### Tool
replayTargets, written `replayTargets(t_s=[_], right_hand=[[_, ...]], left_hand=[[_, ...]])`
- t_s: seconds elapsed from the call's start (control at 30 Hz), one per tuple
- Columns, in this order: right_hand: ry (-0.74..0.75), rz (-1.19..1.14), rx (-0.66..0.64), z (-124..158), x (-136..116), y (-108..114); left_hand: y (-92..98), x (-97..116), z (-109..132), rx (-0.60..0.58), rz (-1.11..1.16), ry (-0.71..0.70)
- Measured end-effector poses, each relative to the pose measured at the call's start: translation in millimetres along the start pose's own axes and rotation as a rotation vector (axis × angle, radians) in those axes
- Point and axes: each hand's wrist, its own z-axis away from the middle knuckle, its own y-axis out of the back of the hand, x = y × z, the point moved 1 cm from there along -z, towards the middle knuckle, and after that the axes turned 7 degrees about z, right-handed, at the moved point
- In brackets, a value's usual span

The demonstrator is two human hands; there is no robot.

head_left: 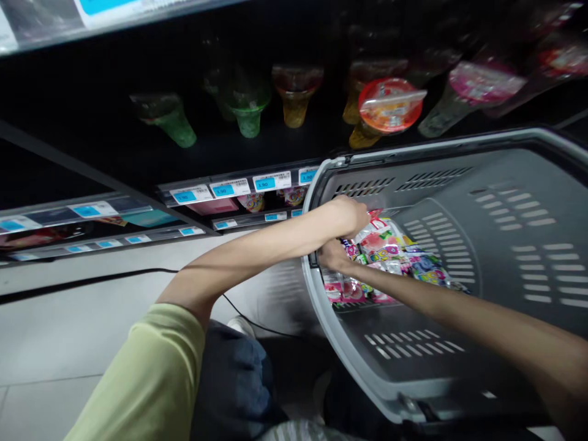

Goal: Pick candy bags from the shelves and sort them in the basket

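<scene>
A grey plastic shopping basket lies tilted in front of me, its bottom holding several bright snack packets. Both my arms reach over its left rim. My left hand is curled at the top of the pile, fingers closed on a red and white packet. My right hand sits just below it, against the basket's inner wall, gripping the packets too. Its fingers are mostly hidden.
A dark store shelf with blue and white price tags runs behind the basket. Cone-shaped sweets cups in green, yellow and orange stand on it. Lower shelves are at the left. My knee and pale floor tiles lie below.
</scene>
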Motion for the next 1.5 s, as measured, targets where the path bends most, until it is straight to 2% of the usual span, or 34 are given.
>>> replayTargets(t_s=[0.17,0.23,0.33,0.37,0.47,0.57,0.63,0.83,0.97,1.07,1.17,1.27,1.37,1.5], right_hand=[[-0.073,-0.049,0.084,-1.2,-0.4,8.2],[-0.062,-0.091,0.099,-1.7,7.0,22.8],[-0.007,-0.187,0.118,9.2,24.6,57.4],[0.018,-0.251,0.135,16.5,30.6,71.4],[0.091,-0.733,0.215,44.2,42.8,115.4],[0.035,-1.091,0.283,68.1,43.8,151.8],[-0.005,-1.183,0.344,77.2,40.4,167.9],[-0.066,-1.209,0.505,87.3,34.0,185.2],[-0.057,-1.224,0.709,92.5,36.0,194.3],[-0.003,-1.241,0.864,94.0,38.7,201.8],[0.047,-1.227,0.972,93.5,43.2,205.9],[0.063,-1.215,1.016,92.6,48.3,206.5],[0.071,-1.24,0.95,93.2,50.1,206.6],[0.154,-1.285,0.757,97.1,44.8,208.2]], left_hand=[[4.0,-2.1,3.4,0.082,-0.036,0.009],[5.4,-3.8,4.3,0.153,-0.032,0.028],[6.9,-7.3,3.8,0.313,0.034,0.059],[7.4,-8.3,3.6,0.363,0.073,0.051],[9.9,-9.6,4.7,0.492,0.195,-0.012],[13.3,-9.5,7.5,0.567,0.31,-0.055],[15.2,-9.7,8.5,0.61,0.371,-0.077],[18.4,-11.5,3.4,0.827,0.544,-0.21],[19.0,-12.8,0.5,0.961,0.716,-0.225],[16.2,-14.7,-2.1,0.952,0.873,-0.285],[13.0,-14.6,-3.5,0.835,0.945,-0.426],[11.5,-12.2,-1.5,0.748,0.917,-0.476],[10.6,-10.5,0.1,0.742,0.898,-0.448],[9.3,-9.2,-1.5,0.783,0.934,-0.465]])
